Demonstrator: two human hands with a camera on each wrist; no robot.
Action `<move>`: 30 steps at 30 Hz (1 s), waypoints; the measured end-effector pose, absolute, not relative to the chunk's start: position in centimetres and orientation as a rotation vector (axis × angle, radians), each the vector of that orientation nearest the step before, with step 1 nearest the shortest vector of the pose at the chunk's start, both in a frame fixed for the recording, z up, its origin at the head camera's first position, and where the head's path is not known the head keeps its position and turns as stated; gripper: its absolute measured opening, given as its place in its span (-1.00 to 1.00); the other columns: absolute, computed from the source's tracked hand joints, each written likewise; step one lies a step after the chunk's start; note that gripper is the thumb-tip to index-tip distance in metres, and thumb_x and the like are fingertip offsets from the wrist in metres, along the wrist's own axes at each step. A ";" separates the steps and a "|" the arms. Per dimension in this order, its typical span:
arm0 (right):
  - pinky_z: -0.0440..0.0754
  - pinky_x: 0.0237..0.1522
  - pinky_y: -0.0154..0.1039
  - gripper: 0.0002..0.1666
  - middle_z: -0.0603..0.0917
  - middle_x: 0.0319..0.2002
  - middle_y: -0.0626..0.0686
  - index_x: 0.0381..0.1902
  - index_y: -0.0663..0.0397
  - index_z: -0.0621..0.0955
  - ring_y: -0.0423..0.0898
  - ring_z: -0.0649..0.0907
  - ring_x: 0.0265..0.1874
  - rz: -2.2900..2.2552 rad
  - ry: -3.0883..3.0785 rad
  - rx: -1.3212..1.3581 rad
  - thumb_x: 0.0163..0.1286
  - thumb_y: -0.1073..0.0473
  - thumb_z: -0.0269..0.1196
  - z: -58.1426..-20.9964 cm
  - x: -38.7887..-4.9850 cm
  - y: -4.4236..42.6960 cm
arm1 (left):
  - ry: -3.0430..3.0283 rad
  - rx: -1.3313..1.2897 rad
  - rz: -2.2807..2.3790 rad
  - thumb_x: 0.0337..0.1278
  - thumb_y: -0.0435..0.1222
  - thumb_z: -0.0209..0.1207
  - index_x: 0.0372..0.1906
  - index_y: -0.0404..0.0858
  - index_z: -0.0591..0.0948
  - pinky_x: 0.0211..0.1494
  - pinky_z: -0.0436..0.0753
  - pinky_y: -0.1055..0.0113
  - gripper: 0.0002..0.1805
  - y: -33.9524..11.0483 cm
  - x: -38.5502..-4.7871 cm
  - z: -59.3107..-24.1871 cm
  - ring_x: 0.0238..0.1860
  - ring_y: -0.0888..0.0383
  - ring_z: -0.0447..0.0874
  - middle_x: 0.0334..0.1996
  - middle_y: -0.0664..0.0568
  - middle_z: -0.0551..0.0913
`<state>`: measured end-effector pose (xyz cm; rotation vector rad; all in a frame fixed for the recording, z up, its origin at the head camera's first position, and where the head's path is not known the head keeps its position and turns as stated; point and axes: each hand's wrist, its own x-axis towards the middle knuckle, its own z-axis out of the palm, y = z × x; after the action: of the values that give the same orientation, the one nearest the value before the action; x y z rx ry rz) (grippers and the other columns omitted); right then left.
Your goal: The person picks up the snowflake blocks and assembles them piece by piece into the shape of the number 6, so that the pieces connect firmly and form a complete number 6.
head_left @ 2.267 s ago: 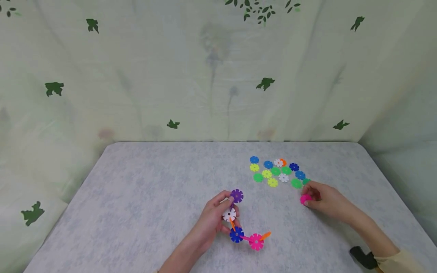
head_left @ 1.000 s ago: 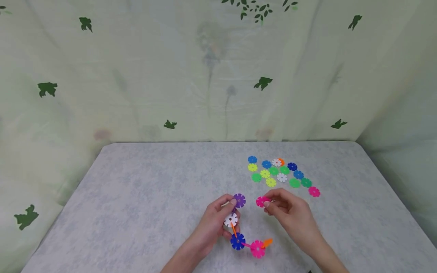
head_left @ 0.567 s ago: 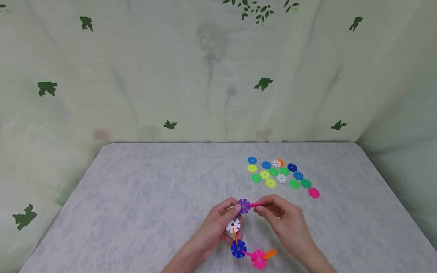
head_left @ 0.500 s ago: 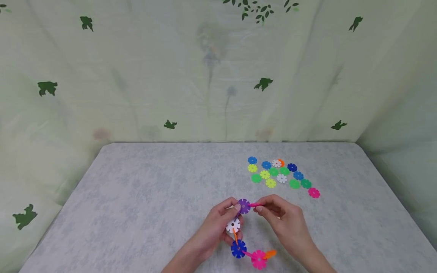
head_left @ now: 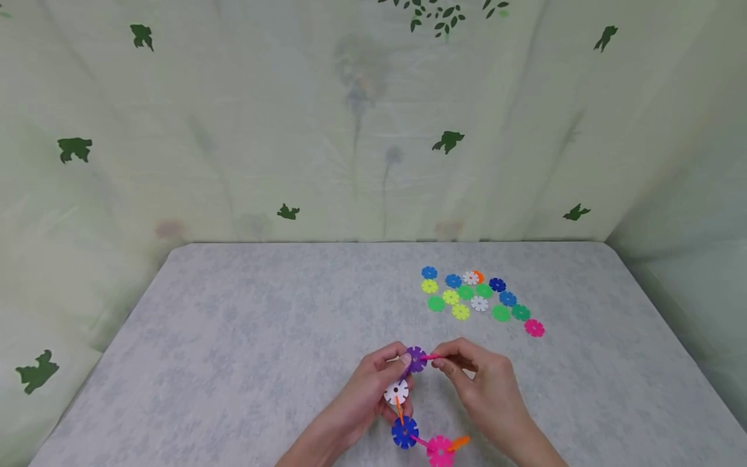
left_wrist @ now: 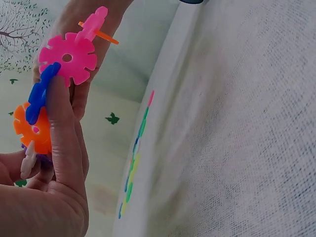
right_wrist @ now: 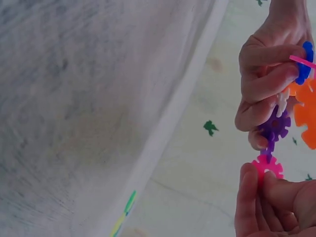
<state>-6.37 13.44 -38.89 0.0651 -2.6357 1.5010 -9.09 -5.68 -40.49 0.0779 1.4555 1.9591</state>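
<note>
My left hand grips a chain of slotted plastic snowflake discs, with the thumb on a purple disc at its upper end. Below that hang a white disc, an orange one seen edge-on, a dark blue disc and a pink disc with an orange disc at the free end. Between thumb and forefinger my right hand pinches another pink disc. Turned edge-on, it meets the purple disc's right rim; how deep the slots engage I cannot tell.
Loose discs lie flat on the grey table beyond the right hand, among them a yellow disc, a green disc and a pink disc. A pale curtain with leaf and bird prints stands behind the table.
From the loose discs at the right, the right hand has brought a pink disc over to the purple one and turned it edge-on against its rim. Both hands sit slightly lower in view.
</note>
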 end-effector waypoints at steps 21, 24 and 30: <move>0.68 -0.15 -0.20 -0.65 0.64 0.01 0.10 0.07 0.06 0.62 -0.03 0.67 -0.10 1.861 -2.687 -0.077 0.34 0.18 0.35 -40.0 -8.8 18.0 | 1.442 0.037 2.049 0.46 -0.14 0.00 -0.25 -0.25 0.40 -0.61 0.60 0.34 -0.75 -6.2 -9.6 -40.3 -0.61 0.13 0.62 -0.45 -0.03 0.52; 0.68 -0.13 -0.14 -0.61 0.63 0.04 0.12 0.11 0.09 0.59 0.01 0.65 -0.06 1.822 -2.728 -0.085 0.36 0.15 0.33 -40.2 -9.4 19.9 | 1.446 0.039 2.062 0.46 -0.15 -0.02 -0.25 -0.24 0.39 -0.61 0.59 0.35 -0.77 -6.2 -9.7 -40.3 -0.61 0.14 0.61 -0.45 -0.03 0.53; 0.65 -0.14 -0.17 -0.67 0.66 -0.01 0.10 0.08 0.17 0.61 0.00 0.65 -0.08 1.497 -2.889 -0.011 0.40 0.20 0.27 -40.2 -10.1 23.5 | 1.470 0.032 2.071 0.46 -0.14 -0.01 -0.24 -0.24 0.40 -0.62 0.57 0.35 -0.76 -6.3 -9.8 -40.4 -0.60 0.15 0.59 -0.44 -0.02 0.55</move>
<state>-10.08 23.48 -40.18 -0.0112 -2.8893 1.4965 -9.79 -6.33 -40.40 0.0319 1.4699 2.0714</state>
